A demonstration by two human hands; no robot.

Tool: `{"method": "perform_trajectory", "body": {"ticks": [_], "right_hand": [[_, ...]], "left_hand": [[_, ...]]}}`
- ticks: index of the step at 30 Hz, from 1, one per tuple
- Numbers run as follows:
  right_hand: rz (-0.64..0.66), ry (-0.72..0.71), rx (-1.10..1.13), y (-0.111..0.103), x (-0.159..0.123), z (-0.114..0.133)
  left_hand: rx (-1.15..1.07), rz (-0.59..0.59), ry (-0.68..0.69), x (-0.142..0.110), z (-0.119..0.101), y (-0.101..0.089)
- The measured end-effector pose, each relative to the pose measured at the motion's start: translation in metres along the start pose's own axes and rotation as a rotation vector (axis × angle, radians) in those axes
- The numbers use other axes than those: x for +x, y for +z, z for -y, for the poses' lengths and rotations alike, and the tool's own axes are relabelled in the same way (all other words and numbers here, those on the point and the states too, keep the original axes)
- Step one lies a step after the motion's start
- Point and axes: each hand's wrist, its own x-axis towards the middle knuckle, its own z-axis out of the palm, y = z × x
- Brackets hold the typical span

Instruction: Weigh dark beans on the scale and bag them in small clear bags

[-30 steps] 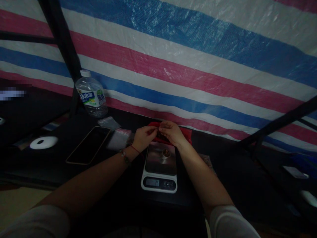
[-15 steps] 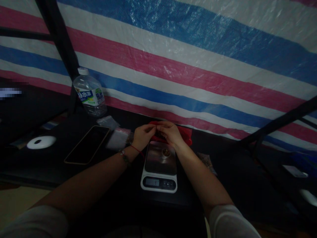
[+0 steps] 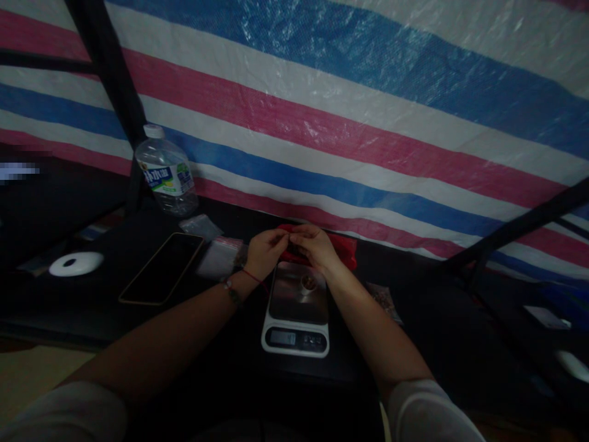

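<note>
— Barely anything shifted: left hand (image 3: pixel 265 252) and right hand (image 3: pixel 313 245) stay pinched together on the crinkly red bag (image 3: pixel 338 248).

— Where's that?

— Twelve o'clock of the glossy rectangular scale (image 3: pixel 297 313); a small round cup (image 3: pixel 308 283) sits on it.

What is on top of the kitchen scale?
On the scale platform stands a small cup with something brownish inside; what it is cannot be told. The platform's far edge is covered by the left hand and right hand, which pinch a red bag.
</note>
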Motion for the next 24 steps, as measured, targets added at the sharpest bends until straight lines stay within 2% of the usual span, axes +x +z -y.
{"method": "perform_trajectory", "body": {"ticks": [6,15,19,24], "right_hand": [[-0.008,-0.033,0.007,0.004,-0.001,0.0],[-0.014,0.006,-0.092,0.007,-0.005,0.007],[0.01,0.022,-0.184,0.003,-0.007,0.016],[0.056,0.038,-0.183,-0.008,-0.005,0.025]], "left_hand": [[0.169,0.012,0.097,0.001,0.001,-0.003],[0.248,0.045,0.212,-0.001,0.005,-0.002],[0.229,0.057,0.209,0.0,0.006,0.003],[0.095,0.038,0.145,0.001,0.0,0.006]]}}
